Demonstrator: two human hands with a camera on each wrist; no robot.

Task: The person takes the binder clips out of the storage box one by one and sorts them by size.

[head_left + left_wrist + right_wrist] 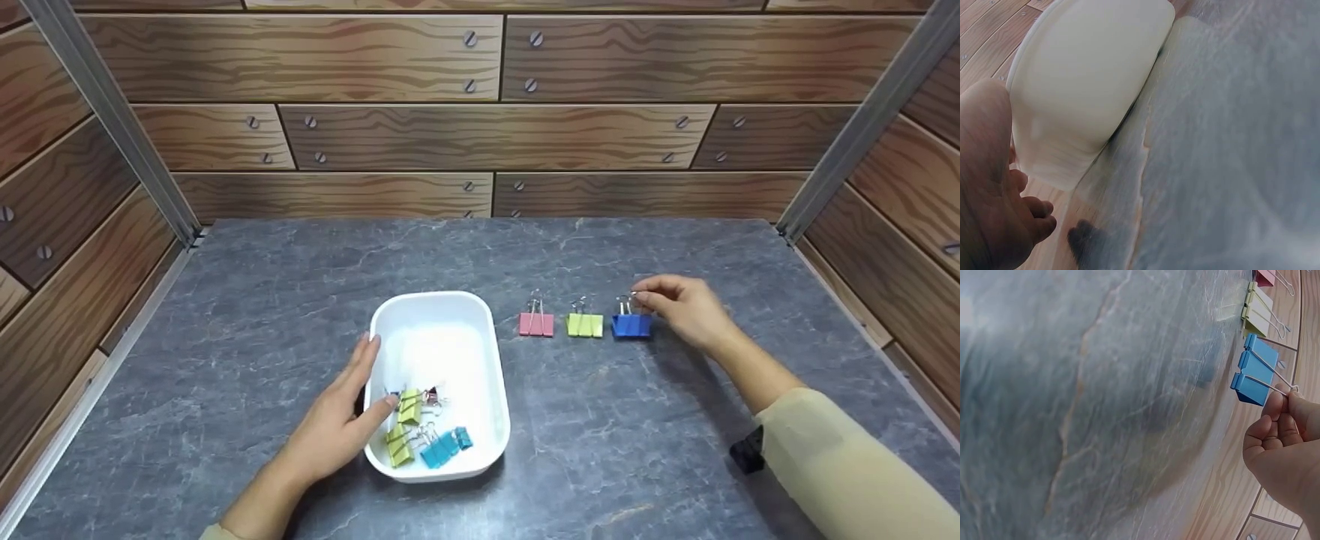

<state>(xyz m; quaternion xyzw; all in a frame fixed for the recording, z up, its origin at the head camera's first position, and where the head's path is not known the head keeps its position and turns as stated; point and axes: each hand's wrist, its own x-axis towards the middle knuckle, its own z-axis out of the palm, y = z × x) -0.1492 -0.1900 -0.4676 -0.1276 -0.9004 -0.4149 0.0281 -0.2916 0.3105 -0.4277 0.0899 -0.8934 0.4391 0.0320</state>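
Apparently aligns blue clip point(631, 327), pinched in right hand point(688, 311); rests outspread left hand point(335, 431) on tub point(498, 390); next, should release.

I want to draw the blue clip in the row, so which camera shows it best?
The right wrist camera: the blue clip looks biggest there, and the right hand pinching it covers little of it. The head view shows it smaller, right of the yellow-green clip. The left wrist view doesn't show it.
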